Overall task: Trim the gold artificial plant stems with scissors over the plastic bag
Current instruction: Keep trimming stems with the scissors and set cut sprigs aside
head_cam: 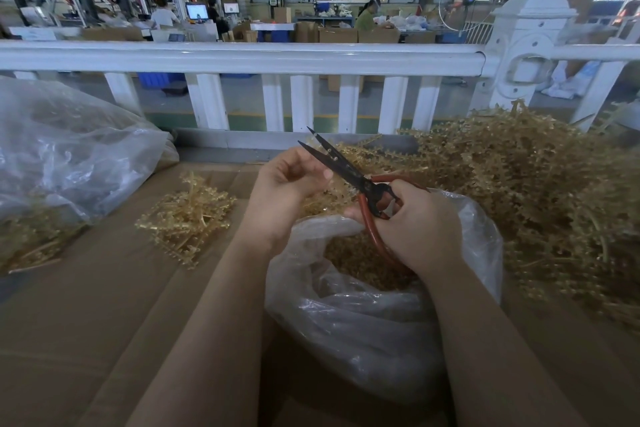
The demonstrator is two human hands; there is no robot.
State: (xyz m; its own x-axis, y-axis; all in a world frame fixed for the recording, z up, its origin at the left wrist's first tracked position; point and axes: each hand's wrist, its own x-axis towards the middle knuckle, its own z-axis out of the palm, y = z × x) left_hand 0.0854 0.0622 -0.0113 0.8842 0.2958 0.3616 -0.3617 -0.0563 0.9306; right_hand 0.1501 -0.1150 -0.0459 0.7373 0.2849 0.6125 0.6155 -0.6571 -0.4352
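Over the open plastic bag (381, 305) my right hand (415, 222) gripped the red-handled scissors (349, 173), blades slightly parted. My left hand (287, 180) curled its fingers (311, 163), pinching a gold stem (341, 189) beside the blades.

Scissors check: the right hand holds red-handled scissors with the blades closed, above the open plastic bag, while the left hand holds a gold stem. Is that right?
Not quite. The head view shows the scissors with their blades parted, not closed. The rest stands: the right hand grips the red handles above the open plastic bag, and the left hand holds a gold stem.
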